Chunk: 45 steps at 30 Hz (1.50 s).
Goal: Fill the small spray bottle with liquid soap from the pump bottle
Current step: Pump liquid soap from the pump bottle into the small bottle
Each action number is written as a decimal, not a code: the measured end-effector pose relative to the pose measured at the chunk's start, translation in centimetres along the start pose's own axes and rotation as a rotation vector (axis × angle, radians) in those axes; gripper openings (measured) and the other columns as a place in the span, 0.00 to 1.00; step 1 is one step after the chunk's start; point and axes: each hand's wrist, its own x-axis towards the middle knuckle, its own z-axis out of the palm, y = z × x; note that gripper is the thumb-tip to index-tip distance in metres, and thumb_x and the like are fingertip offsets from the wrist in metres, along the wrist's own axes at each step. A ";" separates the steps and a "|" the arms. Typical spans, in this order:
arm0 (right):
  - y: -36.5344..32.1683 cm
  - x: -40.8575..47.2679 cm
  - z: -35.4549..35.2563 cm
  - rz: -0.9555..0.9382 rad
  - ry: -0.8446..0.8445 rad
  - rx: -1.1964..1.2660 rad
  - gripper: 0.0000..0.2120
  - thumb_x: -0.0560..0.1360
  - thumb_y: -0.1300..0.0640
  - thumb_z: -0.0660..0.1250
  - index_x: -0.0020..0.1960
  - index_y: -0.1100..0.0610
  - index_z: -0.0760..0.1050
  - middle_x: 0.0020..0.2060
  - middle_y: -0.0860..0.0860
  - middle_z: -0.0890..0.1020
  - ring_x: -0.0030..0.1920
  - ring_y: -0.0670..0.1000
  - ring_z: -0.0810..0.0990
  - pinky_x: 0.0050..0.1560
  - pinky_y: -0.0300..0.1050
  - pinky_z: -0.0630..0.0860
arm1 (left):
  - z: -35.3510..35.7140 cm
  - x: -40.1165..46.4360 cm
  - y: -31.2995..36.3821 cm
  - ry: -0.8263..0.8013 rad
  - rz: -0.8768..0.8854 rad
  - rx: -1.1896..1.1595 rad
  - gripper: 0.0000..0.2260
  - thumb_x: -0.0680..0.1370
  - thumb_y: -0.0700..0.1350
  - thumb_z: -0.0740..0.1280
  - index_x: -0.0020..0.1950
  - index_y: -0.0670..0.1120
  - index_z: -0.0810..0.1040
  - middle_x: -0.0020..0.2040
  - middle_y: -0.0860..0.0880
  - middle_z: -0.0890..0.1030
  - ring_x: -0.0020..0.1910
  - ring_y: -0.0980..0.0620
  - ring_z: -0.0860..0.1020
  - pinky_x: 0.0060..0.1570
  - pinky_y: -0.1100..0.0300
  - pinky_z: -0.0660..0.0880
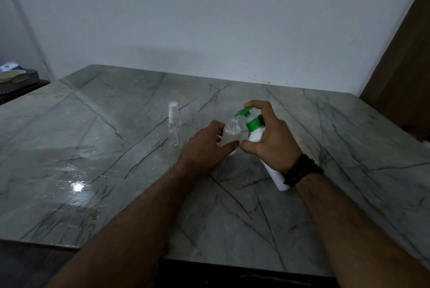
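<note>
Grey veined marble desk (302,194) stands against a pale wall. On it, the left hand (207,145) grips a small clear uncapped spray bottle (230,135) holding some pale liquid. The right hand (271,138) grasps a tilted white pump bottle with green pump head (256,132), nozzle just above the open neck. Just left stands a second clear spray bottle with white sprayer cap (174,124).

The tabletop (116,171) was polished grey veined stone — glossy near its left edge — while the pump bottle (257,135) looked smooth white plastic, the small spray bottle (229,135) clear.
</note>
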 end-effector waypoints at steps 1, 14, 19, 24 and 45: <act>0.0 0.0 0.0 -0.005 -0.006 -0.006 0.36 0.61 0.54 0.75 0.67 0.48 0.67 0.48 0.47 0.82 0.40 0.45 0.81 0.40 0.34 0.76 | 0.0 0.0 0.0 0.002 0.003 -0.003 0.23 0.72 0.61 0.70 0.61 0.54 0.70 0.59 0.53 0.78 0.49 0.58 0.75 0.47 0.60 0.75; 0.0 0.0 0.0 -0.005 -0.011 0.003 0.36 0.60 0.55 0.74 0.66 0.46 0.66 0.48 0.43 0.82 0.41 0.45 0.81 0.40 0.36 0.77 | -0.1 -0.1 0.2 -0.006 0.002 -0.006 0.24 0.72 0.61 0.70 0.62 0.53 0.70 0.60 0.53 0.78 0.51 0.57 0.76 0.50 0.58 0.76; 0.1 0.1 0.0 0.018 -0.006 0.018 0.34 0.59 0.54 0.74 0.63 0.50 0.67 0.47 0.43 0.81 0.42 0.44 0.81 0.39 0.35 0.77 | 0.0 -0.1 0.0 -0.007 -0.005 -0.003 0.23 0.71 0.63 0.70 0.61 0.55 0.70 0.59 0.54 0.78 0.50 0.58 0.76 0.48 0.59 0.76; 0.0 0.0 0.0 0.019 -0.005 0.014 0.35 0.59 0.52 0.74 0.65 0.47 0.66 0.48 0.43 0.81 0.41 0.44 0.81 0.40 0.35 0.77 | 0.1 -0.1 -0.1 -0.002 -0.001 -0.008 0.23 0.71 0.63 0.70 0.61 0.54 0.70 0.59 0.54 0.78 0.50 0.58 0.75 0.47 0.61 0.74; -0.2 0.2 -0.1 0.045 -0.009 0.034 0.33 0.59 0.55 0.74 0.62 0.49 0.67 0.47 0.44 0.81 0.40 0.44 0.81 0.38 0.36 0.77 | 0.1 0.0 -0.1 -0.010 -0.007 0.006 0.23 0.71 0.63 0.69 0.60 0.55 0.70 0.59 0.54 0.78 0.50 0.58 0.75 0.47 0.61 0.74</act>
